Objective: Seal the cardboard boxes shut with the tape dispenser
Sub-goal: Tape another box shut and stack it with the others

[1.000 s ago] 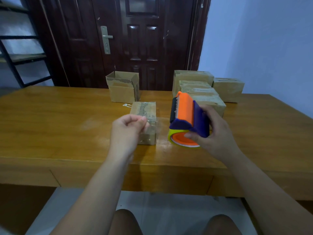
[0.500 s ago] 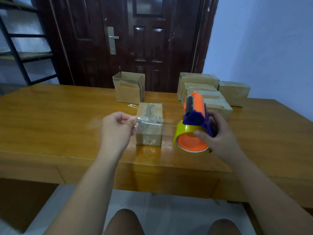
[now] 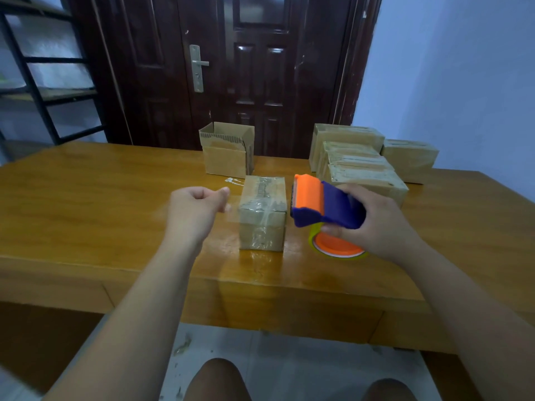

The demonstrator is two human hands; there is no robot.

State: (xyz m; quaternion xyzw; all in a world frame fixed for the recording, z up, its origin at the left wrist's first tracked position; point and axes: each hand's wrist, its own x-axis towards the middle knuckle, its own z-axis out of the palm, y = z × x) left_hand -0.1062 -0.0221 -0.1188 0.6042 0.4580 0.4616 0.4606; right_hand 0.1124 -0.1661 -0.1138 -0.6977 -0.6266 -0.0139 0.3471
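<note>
Just left of the small box point(image 3: 262, 215), the left hand point(image 3: 197, 211): lifted off the table, fingers curled in, thumb and forefinger pinched on what looks like the end of a clear tape strip point(image 3: 234, 218). The strip is faint and blurred where it runs toward the box's left side.
Right hand point(image 3: 379, 224): wrapped round the blue handle of the tape dispenser point(image 3: 321, 204), fingers curled underneath it.
Tape dispenser: held above the table just right of the small box, with its orange head at the box's top right edge. I cannot tell whether they touch.
Tape roll point(image 3: 338, 248): yellow-green with an orange core, hanging under the handle.
Small box: closed, shiny tape across its top and down its front, standing near the front edge of the wooden table point(image 3: 86, 204).
Tape scrap point(image 3: 234, 181): a crumpled clear bit on the table behind the left hand.
Open box point(image 3: 227, 153): further back, flaps up.
Taped boxes point(image 3: 359, 166): clustered at the back right, touching one another.
Behind the table: a dark door point(image 3: 254, 68), with a black shelf frame point(image 3: 37, 82) to its left.
Bottom of view: the person's bare knees point(image 3: 220, 380).
</note>
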